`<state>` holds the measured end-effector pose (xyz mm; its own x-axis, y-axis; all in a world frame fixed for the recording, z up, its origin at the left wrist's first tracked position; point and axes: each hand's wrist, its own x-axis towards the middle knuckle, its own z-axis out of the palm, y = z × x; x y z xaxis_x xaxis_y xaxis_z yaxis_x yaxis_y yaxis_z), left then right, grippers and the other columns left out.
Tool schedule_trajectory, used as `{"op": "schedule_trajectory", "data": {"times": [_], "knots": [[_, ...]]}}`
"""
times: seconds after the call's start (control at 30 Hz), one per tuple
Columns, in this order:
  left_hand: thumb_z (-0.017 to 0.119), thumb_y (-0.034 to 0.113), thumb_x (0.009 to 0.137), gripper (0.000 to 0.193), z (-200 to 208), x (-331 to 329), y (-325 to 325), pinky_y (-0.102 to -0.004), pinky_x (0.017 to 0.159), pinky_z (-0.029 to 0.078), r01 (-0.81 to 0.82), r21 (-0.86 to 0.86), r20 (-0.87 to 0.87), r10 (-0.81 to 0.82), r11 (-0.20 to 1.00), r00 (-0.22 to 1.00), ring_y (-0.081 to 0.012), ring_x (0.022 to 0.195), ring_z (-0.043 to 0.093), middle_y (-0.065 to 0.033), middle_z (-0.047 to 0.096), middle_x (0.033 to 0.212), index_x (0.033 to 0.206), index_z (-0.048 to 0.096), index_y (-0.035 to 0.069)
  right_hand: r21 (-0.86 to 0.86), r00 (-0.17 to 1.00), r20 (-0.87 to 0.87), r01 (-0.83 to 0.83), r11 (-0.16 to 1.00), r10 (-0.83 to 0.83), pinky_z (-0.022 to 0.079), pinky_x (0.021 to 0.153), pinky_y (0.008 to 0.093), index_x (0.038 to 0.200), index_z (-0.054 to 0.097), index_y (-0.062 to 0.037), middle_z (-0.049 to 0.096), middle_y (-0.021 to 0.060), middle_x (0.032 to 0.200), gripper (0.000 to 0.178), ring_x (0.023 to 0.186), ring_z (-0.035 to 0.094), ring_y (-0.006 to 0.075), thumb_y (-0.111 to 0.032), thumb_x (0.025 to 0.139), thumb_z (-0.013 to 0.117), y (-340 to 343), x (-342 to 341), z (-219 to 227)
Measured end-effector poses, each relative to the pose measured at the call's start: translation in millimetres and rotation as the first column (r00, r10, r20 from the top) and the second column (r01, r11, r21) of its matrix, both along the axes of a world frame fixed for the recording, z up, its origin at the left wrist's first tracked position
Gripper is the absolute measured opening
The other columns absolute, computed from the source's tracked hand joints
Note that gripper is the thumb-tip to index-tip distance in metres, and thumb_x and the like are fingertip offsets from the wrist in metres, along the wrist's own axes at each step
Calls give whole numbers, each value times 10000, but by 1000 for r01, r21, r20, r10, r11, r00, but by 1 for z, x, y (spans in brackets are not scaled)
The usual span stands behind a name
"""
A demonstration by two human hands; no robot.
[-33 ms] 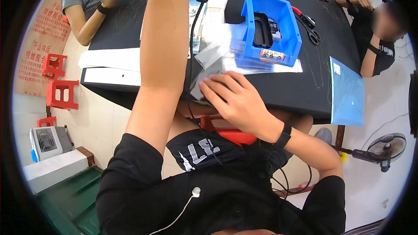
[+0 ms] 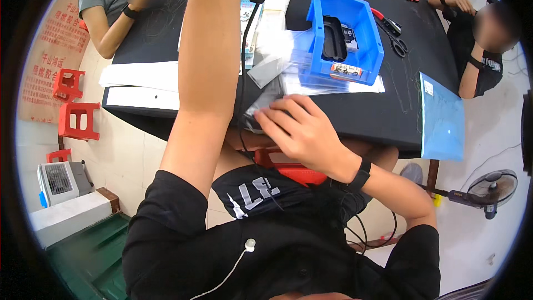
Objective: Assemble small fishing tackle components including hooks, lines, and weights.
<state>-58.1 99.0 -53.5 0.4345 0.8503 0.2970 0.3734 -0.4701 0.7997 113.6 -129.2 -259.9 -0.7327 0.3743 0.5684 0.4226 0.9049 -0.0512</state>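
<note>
My left forearm (image 2: 208, 50) reaches up past the top edge, with a dark strap at the wrist. My left hand is outside the picture. Low over the table's near edge is my right hand (image 2: 308, 130), its fingers loosely bent with gaps between them. The fingertips are slightly blurred and rest at a clear plastic bag (image 2: 256, 103); I see no grip on it. A flat grey piece (image 2: 266, 70) lies just beyond. More clear plastic sleeves (image 2: 297, 66) lie beside a blue bin (image 2: 317, 39), which holds a black tray (image 2: 334, 39) and small packets.
A black cable (image 2: 245, 55) hangs down along my left forearm. Scissors (image 2: 398, 47) and red-handled pliers (image 2: 383, 18) lie right of the bin. A blue folder (image 2: 442, 119) overhangs the right edge. White strips (image 2: 143, 95) lie on the left. Other people sit at the far corners.
My right hand has lifted and drawn back slightly, its fingers bending from lying spread on the plastic bag. More of the bag and the grey piece shows. The left arm stays put.
</note>
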Motion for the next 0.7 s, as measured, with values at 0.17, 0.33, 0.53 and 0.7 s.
{"op": "schedule_trajectory", "data": {"times": [0.17,0.33,0.53,0.7], "knots": [[518,219,1063,288,0,0,-1,-284,606,513,-26,31,-48,27,999,998,-170,699,702,-47,697,745,871,651,51,-111,971,-237,-48,993,20,546,874,385,963,752,-36,691,44,888,208,872,664,224,-56,755,749,-1,6,30],[506,208,1043,303,-3,2,8,-292,590,532,-41,61,-129,49,997,990,-192,667,720,-64,715,731,851,664,36,-598,640,-690,-241,765,-338,546,844,253,1164,716,30,771,91,1072,245,946,722,136,-52,940,770,66,40,114],[493,270,1042,339,-9,5,7,-263,609,463,-1,-22,-37,0,1000,999,-123,693,669,-11,676,772,1261,661,73,-533,617,-714,-172,829,-331,495,793,208,1099,759,-5,795,57,989,242,878,671,48,-103,892,838,176,61,185],[561,424,1038,467,-10,-5,5,-263,680,481,173,-119,90,-163,978,982,-148,817,707,-51,702,866,1299,665,51,-529,594,-729,-172,831,-341,481,804,206,1068,759,2,795,57,935,275,892,675,62,-119,850,875,224,63,205]]}}
